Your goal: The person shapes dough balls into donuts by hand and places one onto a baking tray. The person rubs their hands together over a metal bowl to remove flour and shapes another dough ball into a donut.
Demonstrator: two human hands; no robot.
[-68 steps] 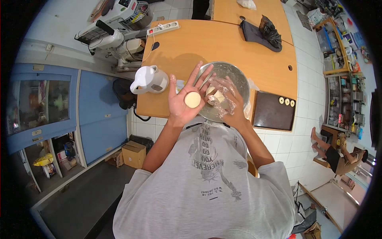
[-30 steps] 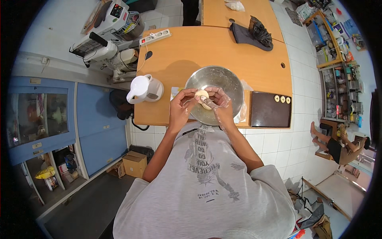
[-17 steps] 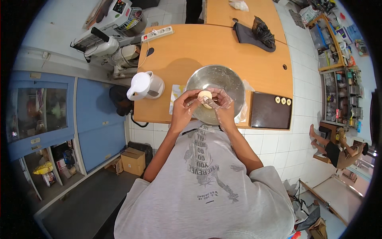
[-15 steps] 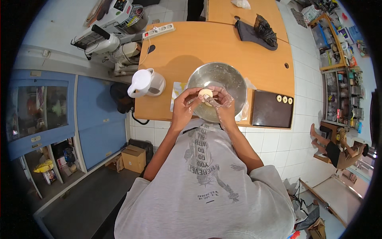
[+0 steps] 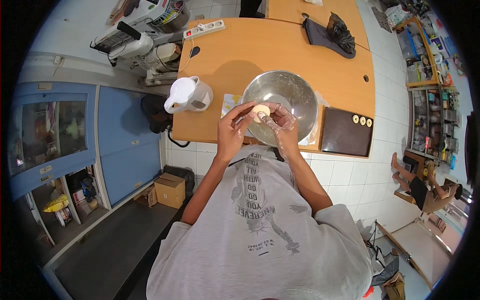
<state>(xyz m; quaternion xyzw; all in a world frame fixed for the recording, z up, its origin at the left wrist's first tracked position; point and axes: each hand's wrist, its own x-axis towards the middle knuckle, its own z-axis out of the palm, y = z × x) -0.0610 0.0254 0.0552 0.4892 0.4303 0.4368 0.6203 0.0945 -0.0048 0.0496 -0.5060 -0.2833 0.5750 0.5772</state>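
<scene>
Between both hands, a small round piece of pale dough [image 5: 260, 110] is held over the near rim of a steel mixing bowl [image 5: 303, 95]. My left hand [image 5: 234, 123] pinches its left side with thumb and fingertips. From the right, my right hand [image 5: 283, 125], dusted with dough or flour, curls its fingers behind the piece and presses its thumb on the face. Dough smears cling to the bowl's inner wall. Right of the bowl lies a dark baking tray [image 5: 345, 135] with three small dough rings [image 5: 362, 120] in its far right corner.
A white jug [image 5: 189, 95] stands left of the bowl on the wooden table [image 5: 225, 50]. A power strip [image 5: 204, 29] lies at the far left edge. Farther right are a dark cloth and black plastic bag [image 5: 341, 34]. A seated person [image 5: 430, 187] is off to the right.
The view has shifted slightly, so the table and its things sit a little higher and farther right. Both hands still hold the dough; my right thumb has moved on its face.
</scene>
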